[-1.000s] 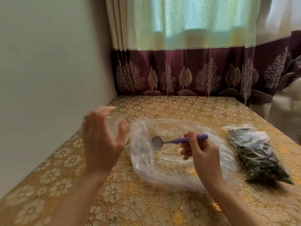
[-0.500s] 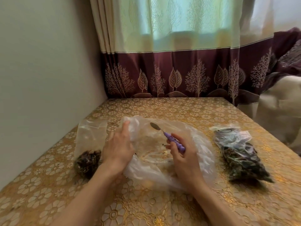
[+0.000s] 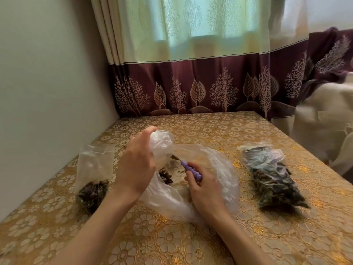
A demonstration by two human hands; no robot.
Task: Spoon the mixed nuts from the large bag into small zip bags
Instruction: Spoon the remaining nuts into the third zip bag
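Mixed nuts (image 3: 165, 175) lie inside the large bag (image 3: 219, 173), mid-table (image 3: 210, 127), under a curtained window. Left to right: wall, part-filled zip bag (image 3: 94, 176), left hand (image 3: 136, 165) gripping the bag's rim, right hand (image 3: 205, 190) clasping a purple spoon (image 3: 188, 169), 1 full zip bag (image 3: 271, 175).

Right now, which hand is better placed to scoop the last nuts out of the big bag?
Right. The right hand already grips the purple spoon inside the big bag, close to the nuts, while the left hand holds the bag's edge up.
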